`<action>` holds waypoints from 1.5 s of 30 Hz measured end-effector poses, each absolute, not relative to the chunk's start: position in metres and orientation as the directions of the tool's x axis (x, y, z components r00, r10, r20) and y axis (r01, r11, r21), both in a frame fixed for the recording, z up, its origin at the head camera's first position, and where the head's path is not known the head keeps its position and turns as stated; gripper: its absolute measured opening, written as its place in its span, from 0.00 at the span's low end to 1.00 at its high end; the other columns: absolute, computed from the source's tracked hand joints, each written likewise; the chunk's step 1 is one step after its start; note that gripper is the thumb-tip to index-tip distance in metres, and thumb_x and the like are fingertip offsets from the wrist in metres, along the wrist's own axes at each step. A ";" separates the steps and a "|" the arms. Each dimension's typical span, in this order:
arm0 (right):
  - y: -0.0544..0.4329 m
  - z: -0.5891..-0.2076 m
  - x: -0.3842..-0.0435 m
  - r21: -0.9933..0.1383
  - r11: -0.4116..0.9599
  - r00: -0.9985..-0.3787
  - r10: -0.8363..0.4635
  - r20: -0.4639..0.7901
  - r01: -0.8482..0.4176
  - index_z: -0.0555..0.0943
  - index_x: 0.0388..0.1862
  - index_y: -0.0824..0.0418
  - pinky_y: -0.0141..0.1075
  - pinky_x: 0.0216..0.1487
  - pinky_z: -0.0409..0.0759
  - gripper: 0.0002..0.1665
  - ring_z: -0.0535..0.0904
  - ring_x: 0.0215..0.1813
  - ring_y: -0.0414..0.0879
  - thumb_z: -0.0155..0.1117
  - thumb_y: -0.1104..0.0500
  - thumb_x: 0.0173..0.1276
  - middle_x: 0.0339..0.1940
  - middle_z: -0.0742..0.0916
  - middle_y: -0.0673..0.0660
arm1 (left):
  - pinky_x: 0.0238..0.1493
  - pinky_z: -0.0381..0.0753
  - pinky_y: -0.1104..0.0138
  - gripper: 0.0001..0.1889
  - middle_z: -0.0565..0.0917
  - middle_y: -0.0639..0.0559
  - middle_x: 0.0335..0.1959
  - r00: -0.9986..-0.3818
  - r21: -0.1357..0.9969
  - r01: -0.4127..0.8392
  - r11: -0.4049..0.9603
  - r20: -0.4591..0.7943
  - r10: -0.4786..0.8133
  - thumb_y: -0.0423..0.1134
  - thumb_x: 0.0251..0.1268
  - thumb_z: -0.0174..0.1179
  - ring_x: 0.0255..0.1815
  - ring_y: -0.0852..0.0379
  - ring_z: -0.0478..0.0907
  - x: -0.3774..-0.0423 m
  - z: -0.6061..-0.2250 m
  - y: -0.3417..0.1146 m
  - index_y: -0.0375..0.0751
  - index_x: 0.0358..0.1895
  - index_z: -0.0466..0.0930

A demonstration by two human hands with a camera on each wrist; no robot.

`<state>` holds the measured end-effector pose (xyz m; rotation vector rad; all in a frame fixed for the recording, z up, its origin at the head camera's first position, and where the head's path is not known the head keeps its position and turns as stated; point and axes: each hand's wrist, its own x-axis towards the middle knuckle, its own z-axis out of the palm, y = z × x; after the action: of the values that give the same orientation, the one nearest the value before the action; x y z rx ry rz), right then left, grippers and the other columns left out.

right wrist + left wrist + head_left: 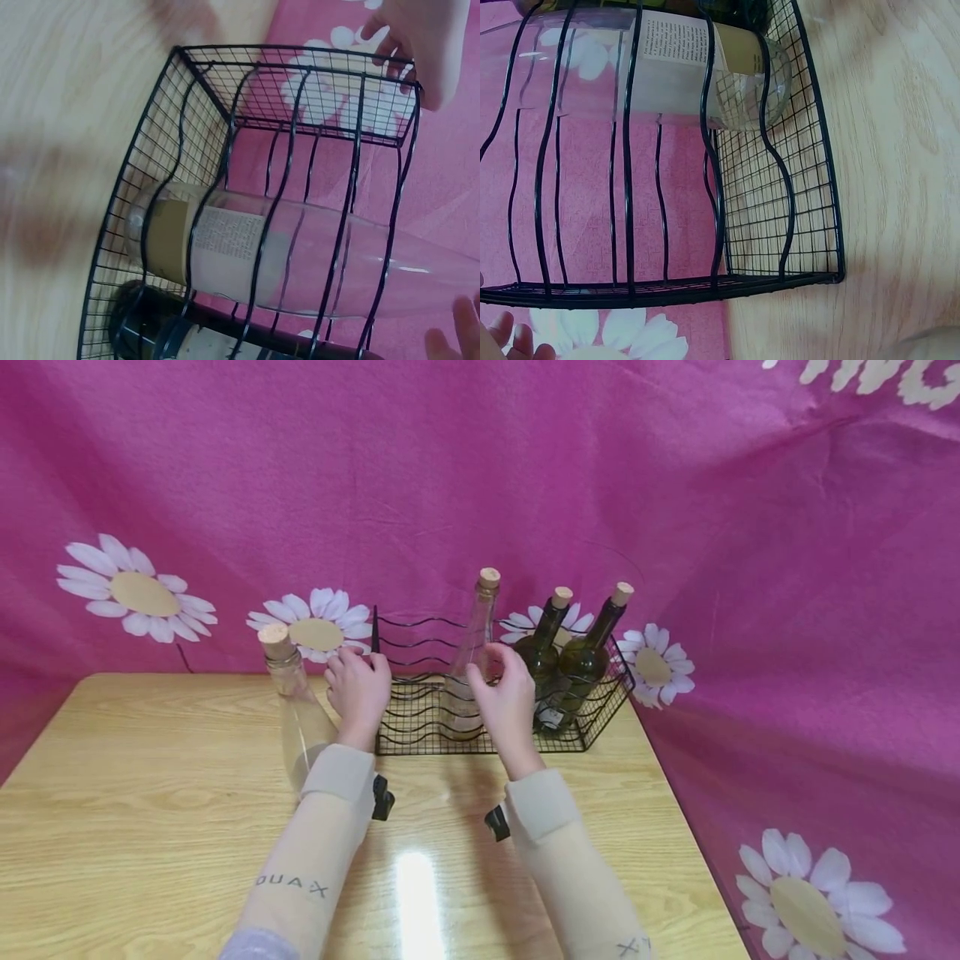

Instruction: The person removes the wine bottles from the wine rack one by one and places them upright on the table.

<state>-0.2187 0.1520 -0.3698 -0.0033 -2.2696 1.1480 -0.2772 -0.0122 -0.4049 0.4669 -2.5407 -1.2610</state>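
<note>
A corked clear bottle [302,718] stands on the table [165,793], partly behind a sleeve [339,774]. Beside it, the left hand [358,689] has loosely bent fingers, holding nothing, at the wire rack [411,727] (contact unclear). The racked clear bottle [467,656] is corked, its label [227,232] unreadable; the right hand [508,693], thumb and fingers parted, is empty just beside it. Rightmost, two green bottles [587,658] are partly hidden.

Wire rack [408,753] nr surface [150,752] far edge; L hand [360,687] by rack's L end, R hand [508,692] by clear btl [465,672] inside.
</note>
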 end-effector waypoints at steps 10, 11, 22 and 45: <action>0.156 -0.357 -0.235 -0.780 0.587 -0.819 0.324 0.472 -0.217 0.70 0.54 0.65 0.39 0.47 0.70 0.30 0.71 0.49 0.49 0.66 0.57 0.53 0.49 0.76 0.59 | 0.47 0.62 0.50 0.18 0.66 0.38 0.47 -0.911 0.797 -0.168 0.581 0.099 -0.399 0.47 0.60 0.40 0.51 0.41 0.60 -0.277 -0.406 -0.011 0.39 0.46 0.65; 0.157 -0.356 -0.237 -0.785 0.582 -0.826 0.324 0.462 -0.211 0.70 0.54 0.65 0.39 0.48 0.70 0.31 0.71 0.50 0.49 0.66 0.57 0.52 0.49 0.76 0.58 | 0.47 0.62 0.50 0.17 0.66 0.38 0.47 -0.912 0.797 -0.168 0.580 0.098 -0.399 0.47 0.60 0.40 0.51 0.41 0.60 -0.277 -0.406 -0.011 0.39 0.46 0.65; 0.161 -0.351 -0.251 -0.818 0.554 -0.907 0.250 0.339 -0.153 0.68 0.55 0.63 0.39 0.52 0.68 0.33 0.72 0.51 0.48 0.67 0.54 0.52 0.50 0.77 0.58 | 0.45 0.63 0.50 0.18 0.67 0.38 0.46 -0.910 0.791 -0.174 0.587 0.098 -0.403 0.48 0.60 0.39 0.51 0.41 0.61 -0.276 -0.405 -0.012 0.39 0.46 0.65; 0.164 -0.350 -0.264 -0.810 0.584 -0.953 0.216 0.211 -0.047 0.71 0.54 0.63 0.38 0.49 0.72 0.30 0.75 0.49 0.47 0.64 0.51 0.55 0.47 0.80 0.58 | 0.45 0.64 0.49 0.19 0.66 0.40 0.47 -0.914 0.797 -0.184 0.576 0.077 -0.399 0.48 0.61 0.37 0.51 0.42 0.61 -0.276 -0.406 -0.010 0.39 0.47 0.65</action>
<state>-0.2641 0.1639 -0.3503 -0.1387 -2.5302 1.3062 -0.2758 -0.0100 -0.4058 0.4833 -2.5611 -1.2527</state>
